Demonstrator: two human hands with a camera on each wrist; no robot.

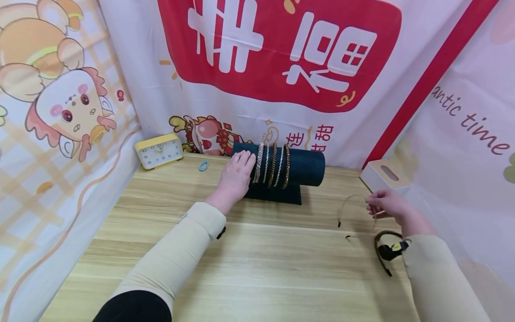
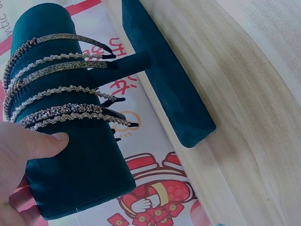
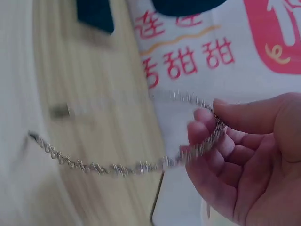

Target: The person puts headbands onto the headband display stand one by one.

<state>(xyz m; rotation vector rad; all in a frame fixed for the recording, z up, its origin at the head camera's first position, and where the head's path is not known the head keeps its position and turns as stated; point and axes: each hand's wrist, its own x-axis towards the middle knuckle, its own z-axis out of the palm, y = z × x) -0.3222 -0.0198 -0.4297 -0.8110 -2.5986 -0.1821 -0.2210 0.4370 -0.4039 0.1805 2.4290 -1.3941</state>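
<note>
A dark teal velvet roll stand (image 1: 306,166) (image 2: 80,160) sits at the back of the wooden table (image 1: 257,264), with several beaded headbands (image 1: 272,164) (image 2: 61,89) looped over it. My left hand (image 1: 237,172) (image 2: 28,150) rests on the roll's left end, fingers straight, thumb beside the nearest headband. My right hand (image 1: 384,205) (image 3: 240,150) pinches a thin silver headband (image 1: 354,210) (image 3: 117,167) between thumb and fingers, lifted just above the table at the right. A dark headband (image 1: 382,250) lies on the table below my right wrist.
A yellow alarm clock (image 1: 158,150) stands at the back left, with a small blue ring (image 1: 203,166) beside it. A white tissue box (image 1: 384,175) sits at the back right. Printed cloth hangs behind and on both sides.
</note>
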